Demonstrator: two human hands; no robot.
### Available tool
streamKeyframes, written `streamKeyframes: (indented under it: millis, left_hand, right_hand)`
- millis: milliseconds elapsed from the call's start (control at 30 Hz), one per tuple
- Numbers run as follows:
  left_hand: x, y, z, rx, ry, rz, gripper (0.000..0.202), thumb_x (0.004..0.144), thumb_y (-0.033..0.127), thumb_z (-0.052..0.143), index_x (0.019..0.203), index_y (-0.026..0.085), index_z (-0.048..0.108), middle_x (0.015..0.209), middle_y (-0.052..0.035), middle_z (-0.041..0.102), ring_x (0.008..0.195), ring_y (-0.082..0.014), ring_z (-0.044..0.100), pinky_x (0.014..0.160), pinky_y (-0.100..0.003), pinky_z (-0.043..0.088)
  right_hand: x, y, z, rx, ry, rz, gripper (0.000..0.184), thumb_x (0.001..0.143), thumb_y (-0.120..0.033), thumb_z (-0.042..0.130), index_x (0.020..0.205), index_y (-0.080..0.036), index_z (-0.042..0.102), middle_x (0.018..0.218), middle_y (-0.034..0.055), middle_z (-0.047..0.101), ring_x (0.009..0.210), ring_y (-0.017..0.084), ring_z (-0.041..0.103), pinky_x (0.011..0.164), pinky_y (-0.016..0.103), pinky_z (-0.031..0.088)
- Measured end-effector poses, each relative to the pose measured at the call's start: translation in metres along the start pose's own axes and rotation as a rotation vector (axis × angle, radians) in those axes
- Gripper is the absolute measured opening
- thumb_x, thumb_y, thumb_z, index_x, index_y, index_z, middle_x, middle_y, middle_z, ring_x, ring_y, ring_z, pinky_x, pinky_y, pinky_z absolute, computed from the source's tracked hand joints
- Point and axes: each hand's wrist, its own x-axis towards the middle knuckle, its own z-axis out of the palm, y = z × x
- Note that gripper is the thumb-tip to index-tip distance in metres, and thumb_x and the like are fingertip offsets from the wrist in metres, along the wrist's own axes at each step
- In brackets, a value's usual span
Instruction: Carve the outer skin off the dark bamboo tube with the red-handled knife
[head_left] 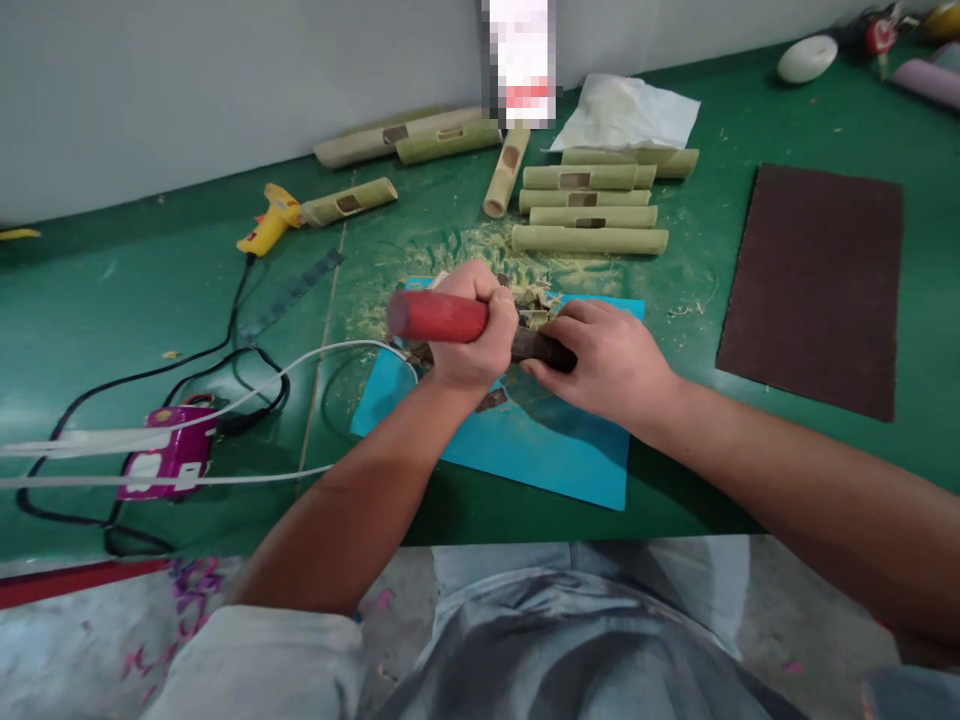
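Observation:
My left hand (474, 335) is wrapped in a fist around the red handle (436, 316) of a tool, which sticks out to the left. My right hand (611, 360) grips a dark brown tube-like piece (541, 349) held level between both hands, over a blue mat (525, 445). The tool's working end is hidden behind my left hand. Shavings and sawdust (480, 245) lie on and behind the mat.
Several cut bamboo tubes (589, 212) lie in a row behind the mat, others near the wall (405, 137). A yellow glue gun (268, 222), black and white cables and a purple power strip (171, 455) sit left. A brown abrasive sheet (817, 285) lies right.

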Motion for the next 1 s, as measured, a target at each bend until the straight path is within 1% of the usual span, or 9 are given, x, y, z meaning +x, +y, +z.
streamKeyframes:
  millis: [67,167,333,400,500,600,733,867,1000]
  left_hand:
    - [0.0,0.0,0.002,-0.096,0.041,-0.042,0.039,0.093,0.022,0.062,0.061,0.02,0.042,0.058,0.0038,0.045,0.053,-0.0104,0.042,0.055,-0.03,0.033]
    - [-0.002,0.0,0.003,-0.18,0.045,-0.106,0.043,0.091,0.024,0.066,0.057,0.02,0.042,0.053,0.0044,0.044,0.049,-0.0099,0.041,0.052,-0.031,0.033]
    - [-0.002,0.002,0.005,-0.176,0.192,-0.191,0.044,0.097,0.045,0.066,0.063,0.021,0.053,0.058,0.0034,0.054,0.052,-0.0107,0.05,0.052,-0.031,0.039]
    - [-0.001,0.002,0.006,-0.138,0.168,-0.186,0.046,0.098,0.051,0.066,0.064,0.022,0.053,0.059,0.0034,0.055,0.052,-0.0108,0.051,0.051,-0.032,0.039]
    - [-0.002,0.002,0.006,-0.095,0.117,-0.163,0.048,0.098,0.053,0.066,0.063,0.023,0.053,0.059,0.003,0.056,0.053,-0.0109,0.051,0.053,-0.034,0.041]
    - [-0.004,0.002,0.004,-0.048,0.111,-0.13,0.048,0.099,0.051,0.065,0.063,0.022,0.052,0.061,0.0029,0.055,0.058,-0.0116,0.053,0.058,-0.034,0.043]
    - [-0.007,-0.001,0.001,-0.007,0.07,-0.101,0.044,0.1,0.05,0.062,0.067,0.022,0.053,0.064,0.0027,0.055,0.061,-0.0127,0.053,0.063,-0.034,0.044]
    - [-0.008,-0.003,0.0,0.022,0.05,-0.105,0.042,0.1,0.048,0.06,0.068,0.022,0.051,0.065,0.0024,0.054,0.062,-0.0132,0.053,0.062,-0.034,0.044]
    - [-0.006,-0.005,0.001,-0.007,0.017,-0.069,0.038,0.1,0.042,0.061,0.069,0.022,0.051,0.067,0.0024,0.053,0.061,-0.0118,0.051,0.06,-0.033,0.043]
  right_hand:
    - [-0.001,0.0,0.001,-0.009,0.003,-0.004,0.03,0.091,-0.04,0.066,0.093,-0.012,0.076,0.094,0.0135,0.071,0.086,0.025,0.061,0.073,0.036,0.042]
    - [-0.001,-0.001,0.002,-0.018,-0.011,0.003,0.03,0.092,-0.04,0.066,0.094,-0.011,0.076,0.094,0.0139,0.071,0.088,0.026,0.062,0.074,0.037,0.043]
    - [-0.002,-0.001,0.003,-0.014,0.018,0.005,0.028,0.091,-0.038,0.067,0.096,-0.012,0.076,0.098,0.0143,0.071,0.09,0.027,0.063,0.076,0.037,0.046]
    - [-0.002,-0.001,0.003,-0.009,0.028,-0.005,0.028,0.09,-0.038,0.067,0.095,-0.012,0.075,0.097,0.0142,0.071,0.09,0.027,0.062,0.077,0.037,0.046]
    - [-0.002,0.0,0.003,-0.001,0.035,-0.02,0.026,0.091,-0.037,0.066,0.094,-0.013,0.074,0.095,0.0134,0.07,0.089,0.026,0.061,0.076,0.037,0.046]
    - [-0.003,-0.001,0.002,-0.002,0.04,-0.013,0.026,0.091,-0.037,0.065,0.095,-0.013,0.074,0.095,0.0129,0.07,0.088,0.025,0.061,0.076,0.036,0.044]
    - [-0.003,-0.002,0.0,-0.018,0.016,0.01,0.028,0.091,-0.037,0.064,0.103,-0.013,0.074,0.099,0.0133,0.071,0.087,0.025,0.061,0.073,0.036,0.042]
    - [-0.004,-0.006,-0.002,-0.088,-0.023,0.005,0.028,0.095,-0.038,0.061,0.101,-0.013,0.073,0.1,0.0143,0.071,0.091,0.027,0.061,0.072,0.037,0.041]
    - [-0.006,-0.012,0.0,-0.192,-0.003,-0.03,0.023,0.096,-0.033,0.061,0.099,-0.013,0.072,0.099,0.0159,0.07,0.097,0.03,0.057,0.075,0.039,0.041]
